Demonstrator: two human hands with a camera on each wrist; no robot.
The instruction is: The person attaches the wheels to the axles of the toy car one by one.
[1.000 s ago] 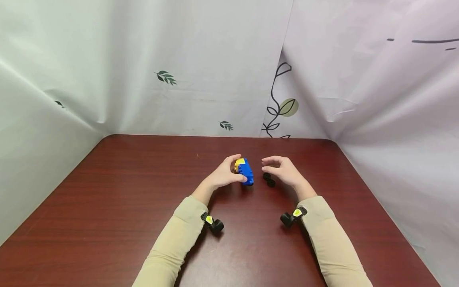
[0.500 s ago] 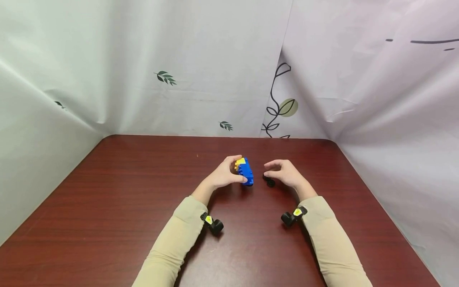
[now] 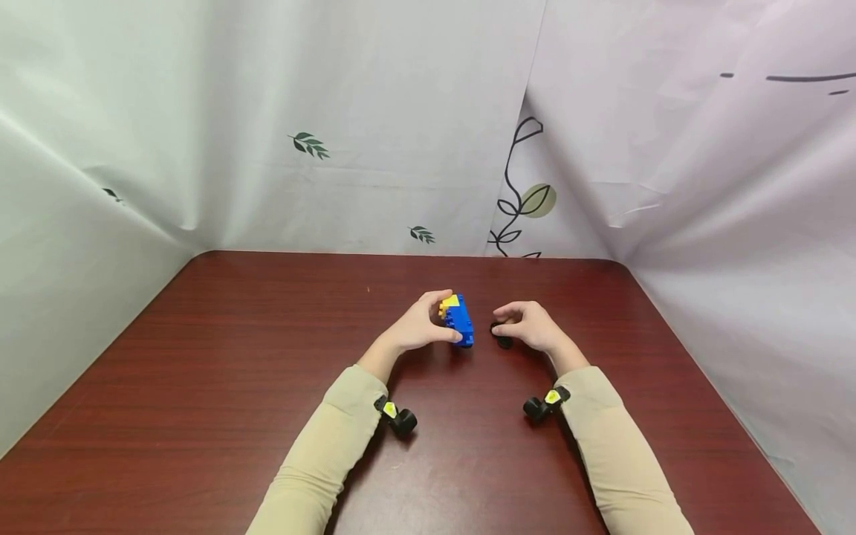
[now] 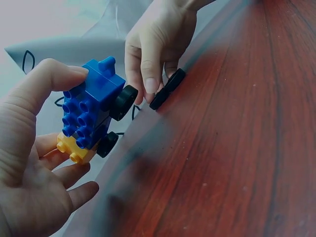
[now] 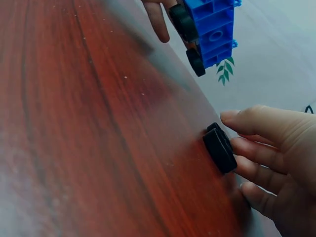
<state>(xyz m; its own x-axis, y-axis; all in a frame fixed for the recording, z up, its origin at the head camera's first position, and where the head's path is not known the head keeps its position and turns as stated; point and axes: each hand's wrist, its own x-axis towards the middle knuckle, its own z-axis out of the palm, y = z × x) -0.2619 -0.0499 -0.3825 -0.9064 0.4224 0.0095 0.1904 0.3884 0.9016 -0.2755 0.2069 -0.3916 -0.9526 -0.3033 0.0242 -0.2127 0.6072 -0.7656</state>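
Note:
My left hand (image 3: 414, 325) grips a toy car (image 3: 459, 321) of blue and yellow building blocks, raised over the table. In the left wrist view the thumb presses the blue end of the toy car (image 4: 94, 98), and the fingers lie by its yellow blocks. Two black wheels (image 4: 121, 102) show on its side; the right wrist view shows its hollow blue underside (image 5: 213, 29). To the right, two loose black wheels (image 5: 219, 150) sit side by side on the tabletop. My right hand (image 3: 531, 327) reaches down over them, its bent fingers (image 5: 259, 155) right at the wheels and its thumb apart from the fingers.
The reddish-brown wooden table (image 3: 267, 357) has rounded far corners. White printed fabric (image 3: 374, 126) hangs behind it and along both sides. A small black wrist camera (image 3: 401, 422) is strapped to the left sleeve, another camera (image 3: 536, 409) to the right sleeve.
My right hand has come down a little onto the loose wheels, its thumb now overlapping the farther one. The left hand and the toy car have hardly moved.

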